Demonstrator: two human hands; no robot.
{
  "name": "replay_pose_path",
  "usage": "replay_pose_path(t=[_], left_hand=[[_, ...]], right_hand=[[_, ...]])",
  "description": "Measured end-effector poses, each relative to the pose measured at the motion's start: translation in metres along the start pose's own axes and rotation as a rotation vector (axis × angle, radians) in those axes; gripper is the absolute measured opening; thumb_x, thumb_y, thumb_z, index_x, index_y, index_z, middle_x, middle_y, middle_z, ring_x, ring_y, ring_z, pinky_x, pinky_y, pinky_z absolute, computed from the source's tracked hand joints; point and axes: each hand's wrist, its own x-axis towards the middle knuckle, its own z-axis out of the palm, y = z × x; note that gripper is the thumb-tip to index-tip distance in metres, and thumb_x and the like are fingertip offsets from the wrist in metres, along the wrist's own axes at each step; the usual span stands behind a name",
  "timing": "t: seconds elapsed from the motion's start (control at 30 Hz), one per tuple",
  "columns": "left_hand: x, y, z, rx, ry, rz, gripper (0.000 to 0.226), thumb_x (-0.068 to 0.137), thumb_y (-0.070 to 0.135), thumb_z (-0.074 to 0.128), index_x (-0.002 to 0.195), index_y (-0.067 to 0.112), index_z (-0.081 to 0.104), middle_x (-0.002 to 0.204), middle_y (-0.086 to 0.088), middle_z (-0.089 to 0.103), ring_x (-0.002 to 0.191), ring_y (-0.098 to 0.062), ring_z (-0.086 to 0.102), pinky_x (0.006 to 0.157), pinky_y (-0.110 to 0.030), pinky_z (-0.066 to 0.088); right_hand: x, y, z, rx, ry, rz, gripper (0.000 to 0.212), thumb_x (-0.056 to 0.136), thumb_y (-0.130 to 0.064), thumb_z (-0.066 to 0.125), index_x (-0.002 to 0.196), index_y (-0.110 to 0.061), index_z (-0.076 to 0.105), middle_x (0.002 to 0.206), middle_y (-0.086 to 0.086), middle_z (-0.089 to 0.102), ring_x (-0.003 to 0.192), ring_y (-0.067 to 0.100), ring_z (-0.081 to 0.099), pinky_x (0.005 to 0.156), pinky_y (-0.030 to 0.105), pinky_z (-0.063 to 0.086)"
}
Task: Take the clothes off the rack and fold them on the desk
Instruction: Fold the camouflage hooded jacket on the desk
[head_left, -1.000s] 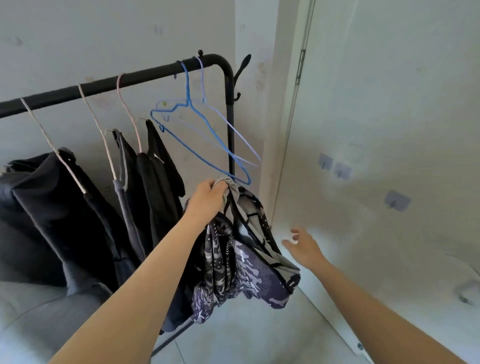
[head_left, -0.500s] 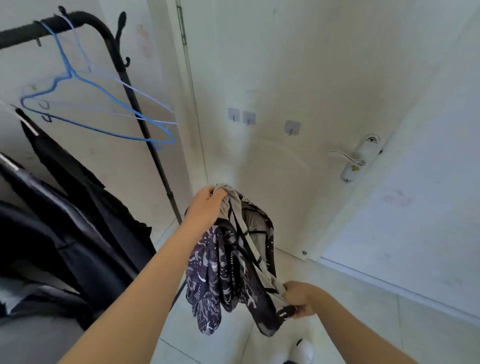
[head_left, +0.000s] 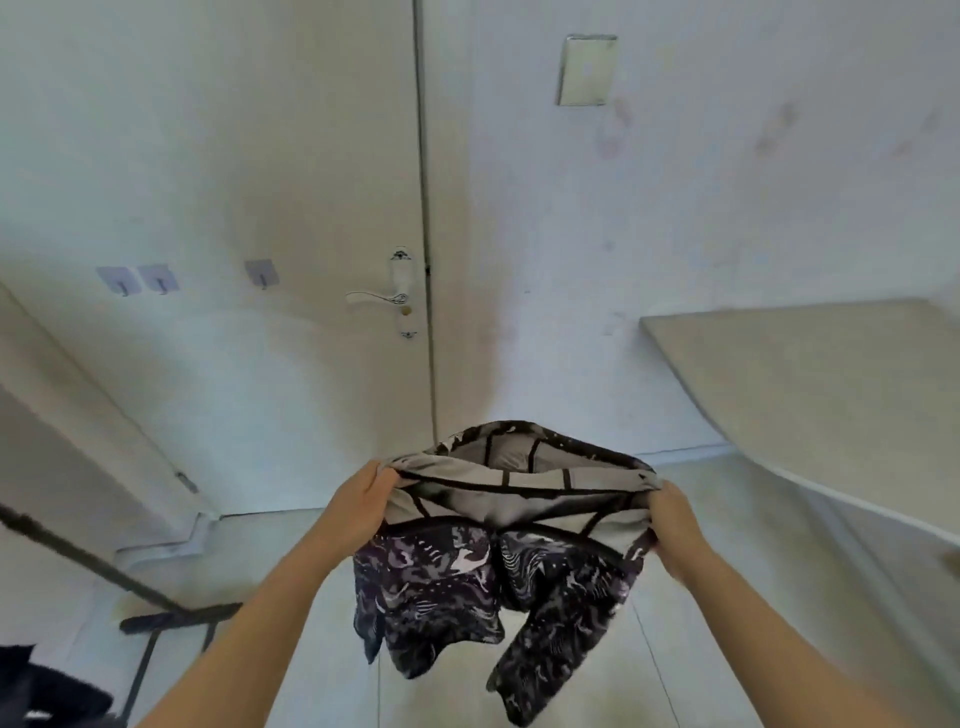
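Item one, shorts (head_left: 488, 577): we record a dark purple-black fabric with a pale wavy print and a grey waistband lined in black. They are held up in the lower centre of the frame, waistband stretched wide and open, legs hanging loose below. We note the left hand (head_left: 363, 501) gripping one end and the right hand (head_left: 675, 525) the other. Item two, desk (head_left: 810, 384): pale flat top, middle right. Item three, rack (head_left: 176, 618): dark foot and slanted pole, lower left, blurred

2 hands (head_left: 363, 504) (head_left: 675, 525), 1 patterned garment (head_left: 498, 571), 3 adhesive hooks (head_left: 120, 279) (head_left: 160, 278) (head_left: 261, 273), 1 door handle (head_left: 376, 298), 1 desk (head_left: 805, 374)
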Motion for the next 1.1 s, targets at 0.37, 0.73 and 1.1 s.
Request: replay_pose_path(t=[0.37, 0.73, 1.1], left_hand=[[0.007, 0.183, 0.201, 0.138, -0.113, 0.499, 0.018, 0.098, 0.035, 0.050, 0.090, 0.018, 0.051, 0.081, -0.009, 0.057, 0.076, -0.027, 0.057, 0.065, -0.033, 0.041], [0.059, 0.352, 0.349, 0.565, -0.097, 0.913, 0.023, 0.074, -0.013, 0.065, 0.090, 0.003, 0.067, 0.085, -0.005, 0.053, 0.078, -0.029, 0.056, 0.063, -0.026, 0.036], [0.159, 0.523, 0.499, -0.067, -0.039, 0.953, 0.015, 0.091, -0.004, 0.046, 0.089, 0.011, 0.049, 0.073, 0.000, 0.052, 0.060, -0.005, 0.048, 0.052, -0.012, 0.033]], right_hand=[[-0.010, -0.003, -0.274, 0.008, 0.412, -0.310, 0.017, 0.095, -0.007, 0.038, 0.105, -0.016, 0.049, 0.083, 0.001, 0.055, 0.070, 0.015, 0.050, 0.057, 0.031, 0.035], [0.022, -0.005, -0.489, -0.304, 0.363, -0.478, 0.063, 0.070, -0.017, 0.083, 0.121, -0.028, 0.048, 0.108, -0.013, 0.060, 0.095, 0.004, 0.059, 0.080, 0.015, 0.044], [0.162, -0.083, -0.603, -0.509, 0.777, -0.584, 0.028, 0.085, 0.007, 0.056, 0.111, -0.001, 0.052, 0.104, 0.004, 0.046, 0.094, 0.020, 0.048, 0.069, 0.012, 0.029]])
